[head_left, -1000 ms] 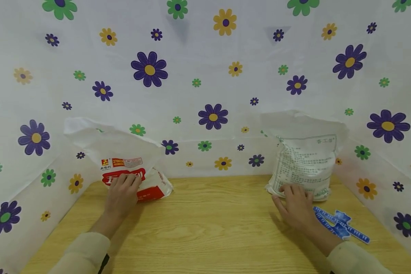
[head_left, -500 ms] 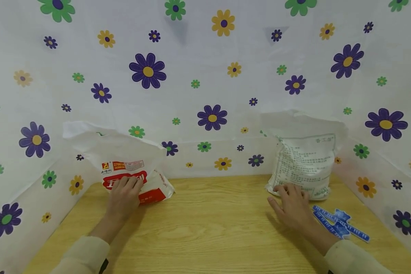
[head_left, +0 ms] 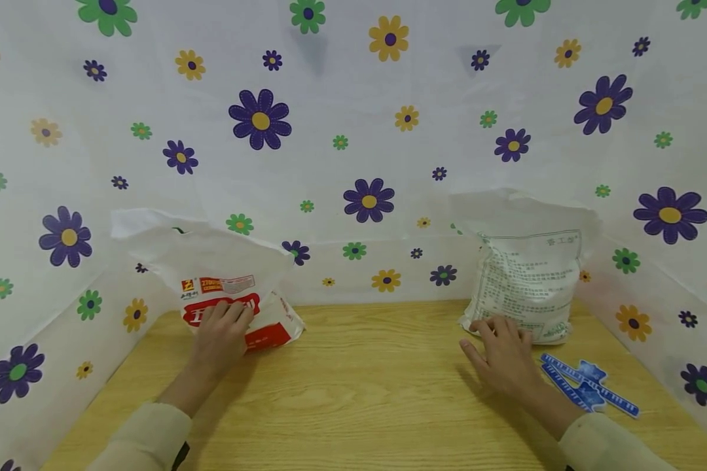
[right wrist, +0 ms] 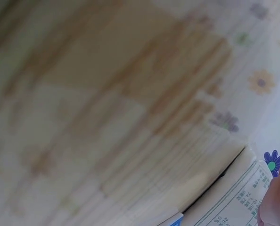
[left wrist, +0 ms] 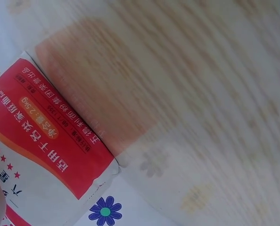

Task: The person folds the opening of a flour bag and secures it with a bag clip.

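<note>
My left hand point(head_left: 222, 337) rests its fingers on the front of a white and red flour bag point(head_left: 273, 327), which leans at the back left with its loose top folded to the left. In the left wrist view, the bag's red printed panel point(left wrist: 60, 122) shows beside a bit of thumb at the edge. On the other side, my right hand point(head_left: 503, 356) is at the lower front of a white bag with green print point(head_left: 527, 275). Its fingers are loosely bent, the thumb spread; whether they press the bag is unclear. Part of a finger shows in the right wrist view.
Two blue strips with toothed-looking marks and star-shaped pieces point(head_left: 589, 383) lie crossed on the wooden table point(head_left: 353, 392), right of my right hand. A white flowered cloth point(head_left: 330, 78) hangs behind and along both sides.
My right hand has shifted slightly left along the bag's base. My left hand and the flour bag have moved very slightly right. The blue strips have stayed put.
</note>
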`<action>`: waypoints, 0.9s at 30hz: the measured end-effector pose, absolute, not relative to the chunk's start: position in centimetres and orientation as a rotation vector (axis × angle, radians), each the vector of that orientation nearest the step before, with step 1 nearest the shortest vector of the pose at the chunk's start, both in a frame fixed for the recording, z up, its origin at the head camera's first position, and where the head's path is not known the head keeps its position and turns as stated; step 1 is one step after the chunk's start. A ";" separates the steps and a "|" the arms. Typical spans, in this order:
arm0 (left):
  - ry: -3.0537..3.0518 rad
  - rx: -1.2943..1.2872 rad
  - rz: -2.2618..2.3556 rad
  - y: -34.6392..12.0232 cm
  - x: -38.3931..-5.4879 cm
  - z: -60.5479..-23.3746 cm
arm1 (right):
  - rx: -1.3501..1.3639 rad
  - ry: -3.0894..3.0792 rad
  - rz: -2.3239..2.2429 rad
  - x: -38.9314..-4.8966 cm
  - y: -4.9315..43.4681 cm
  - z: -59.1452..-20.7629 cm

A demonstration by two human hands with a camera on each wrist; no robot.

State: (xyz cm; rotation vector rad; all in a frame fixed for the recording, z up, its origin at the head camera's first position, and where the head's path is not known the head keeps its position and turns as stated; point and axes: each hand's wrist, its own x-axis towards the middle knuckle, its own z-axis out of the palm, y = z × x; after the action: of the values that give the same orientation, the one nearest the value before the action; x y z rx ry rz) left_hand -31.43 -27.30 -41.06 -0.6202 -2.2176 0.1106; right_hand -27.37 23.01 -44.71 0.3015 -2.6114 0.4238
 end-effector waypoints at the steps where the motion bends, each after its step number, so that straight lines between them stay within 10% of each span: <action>1: -2.216 -0.627 0.104 -27.3 -31.4 -41.0 | 0.302 -2.611 0.421 -27.4 23.0 -44.7; 27: -2.162 -0.717 0.088 -26.9 -31.1 -41.1 | 0.311 -2.640 0.459 -27.6 21.9 -44.8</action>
State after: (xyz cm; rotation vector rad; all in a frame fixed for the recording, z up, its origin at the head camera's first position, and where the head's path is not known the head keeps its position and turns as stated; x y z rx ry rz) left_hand -31.11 -26.87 -41.05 -0.7166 -2.1621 0.0880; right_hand -27.64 21.86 -44.81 0.3113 -2.6397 0.4591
